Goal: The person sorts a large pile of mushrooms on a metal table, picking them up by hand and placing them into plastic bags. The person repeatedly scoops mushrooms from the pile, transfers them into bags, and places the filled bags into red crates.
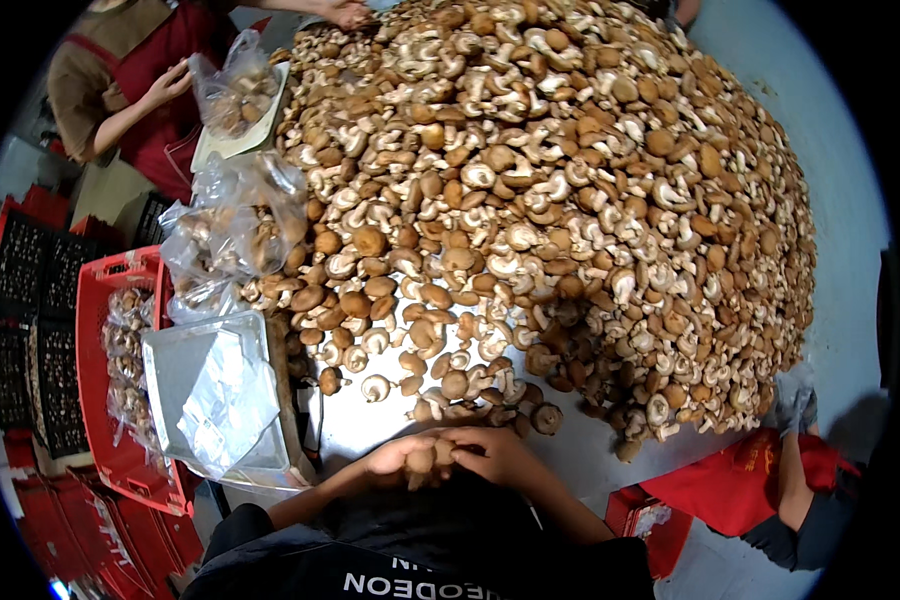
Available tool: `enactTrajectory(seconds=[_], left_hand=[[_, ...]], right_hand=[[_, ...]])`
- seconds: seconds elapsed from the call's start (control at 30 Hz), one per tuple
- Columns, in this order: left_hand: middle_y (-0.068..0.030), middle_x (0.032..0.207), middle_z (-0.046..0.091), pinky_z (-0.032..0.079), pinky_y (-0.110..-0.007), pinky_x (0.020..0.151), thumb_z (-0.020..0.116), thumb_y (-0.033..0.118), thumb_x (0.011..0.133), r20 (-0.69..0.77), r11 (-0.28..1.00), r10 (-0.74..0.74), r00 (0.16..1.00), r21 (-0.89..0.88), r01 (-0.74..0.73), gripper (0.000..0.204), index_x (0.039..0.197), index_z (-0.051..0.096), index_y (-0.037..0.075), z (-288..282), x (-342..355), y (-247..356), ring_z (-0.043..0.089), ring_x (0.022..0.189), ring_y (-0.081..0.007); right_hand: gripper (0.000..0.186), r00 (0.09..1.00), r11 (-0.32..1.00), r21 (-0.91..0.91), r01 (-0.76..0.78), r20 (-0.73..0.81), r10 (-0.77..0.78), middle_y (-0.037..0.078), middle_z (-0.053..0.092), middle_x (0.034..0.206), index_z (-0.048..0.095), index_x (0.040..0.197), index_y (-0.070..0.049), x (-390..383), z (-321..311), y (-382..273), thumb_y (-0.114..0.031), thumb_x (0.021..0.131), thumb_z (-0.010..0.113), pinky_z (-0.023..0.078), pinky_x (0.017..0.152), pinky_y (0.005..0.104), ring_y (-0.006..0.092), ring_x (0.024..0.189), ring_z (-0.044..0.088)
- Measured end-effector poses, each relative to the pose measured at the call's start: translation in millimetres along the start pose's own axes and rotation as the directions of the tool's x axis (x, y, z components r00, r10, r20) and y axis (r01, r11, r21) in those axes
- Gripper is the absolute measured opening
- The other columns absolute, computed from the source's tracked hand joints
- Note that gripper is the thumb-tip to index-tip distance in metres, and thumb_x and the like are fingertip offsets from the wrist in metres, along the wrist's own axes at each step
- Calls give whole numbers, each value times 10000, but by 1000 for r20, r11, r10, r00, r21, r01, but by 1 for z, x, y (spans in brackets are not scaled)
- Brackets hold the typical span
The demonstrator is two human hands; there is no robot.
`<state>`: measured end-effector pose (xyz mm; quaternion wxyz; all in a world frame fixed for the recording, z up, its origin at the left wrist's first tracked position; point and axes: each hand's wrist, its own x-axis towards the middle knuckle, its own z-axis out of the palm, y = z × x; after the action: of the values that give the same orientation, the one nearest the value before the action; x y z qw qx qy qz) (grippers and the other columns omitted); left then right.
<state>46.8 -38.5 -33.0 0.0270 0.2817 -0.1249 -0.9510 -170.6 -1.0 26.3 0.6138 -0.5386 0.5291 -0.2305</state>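
Observation:
My left hand [392, 457] and my right hand [495, 456] meet close to my body at the near edge of the table. A few brown-capped shiitake mushrooms [422, 461] are held between them. My left fingers curl around the mushrooms from the left; my right fingers close on them from the other side. Just beyond my hands, loose shiitake [455, 384] lie scattered on the pale tabletop [360, 428]. Behind them rises a large heap of shiitake [570, 190], caps and pale stems mixed.
To my left sits a grey tray [160, 370] with clear plastic bags [228, 395] on it. A red crate [95, 350] holds bagged mushrooms. Filled bags [235, 225] lie beyond. A co-worker in a red apron [160, 90] stands far left; another in red [720, 485] is at right.

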Motion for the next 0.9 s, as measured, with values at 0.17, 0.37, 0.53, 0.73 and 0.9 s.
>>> enactTrajectory(seconds=[0.17,0.37,0.53,0.73,0.9], left_hand=[[-115,1099,545,512,-341,673,473,363,912,90,967,177,980,-203,-156,463,1273,413,80,10,2,26,582,838,-231],[-153,1129,543,496,-354,684,484,343,900,83,936,216,973,-303,-182,451,1274,420,100,2,-1,24,558,842,-268],[-163,1068,551,502,-357,648,439,339,919,90,952,221,971,-237,-194,438,1266,413,74,-20,-19,18,578,807,-283],[-167,1215,531,516,-374,699,381,349,947,45,873,278,959,-428,-233,446,1289,423,65,-36,-18,20,582,899,-275],[-138,1273,503,482,-380,771,360,347,960,87,871,288,954,-437,-223,444,1324,399,95,-38,-12,30,549,991,-272]], right_hand=[[249,894,968,-245,44,-423,-148,143,644,937,618,1059,-21,51,-34,-33,-118,831,597,477,782,311,249,859,627],[430,749,588,-809,-4,-392,-535,172,487,1236,543,1146,-50,141,-16,-33,-143,745,665,414,926,435,338,1150,459],[528,940,699,-713,61,-195,-281,188,448,1274,525,1191,-77,115,29,-16,-182,698,685,403,952,437,368,1134,472],[481,926,762,-635,126,-200,-320,205,490,1230,514,1198,-51,102,0,-25,-172,756,658,415,924,440,388,1104,485],[381,939,740,-670,48,-223,-262,170,573,1112,571,1133,-47,127,-29,-47,-171,780,643,454,863,411,352,1013,550]])
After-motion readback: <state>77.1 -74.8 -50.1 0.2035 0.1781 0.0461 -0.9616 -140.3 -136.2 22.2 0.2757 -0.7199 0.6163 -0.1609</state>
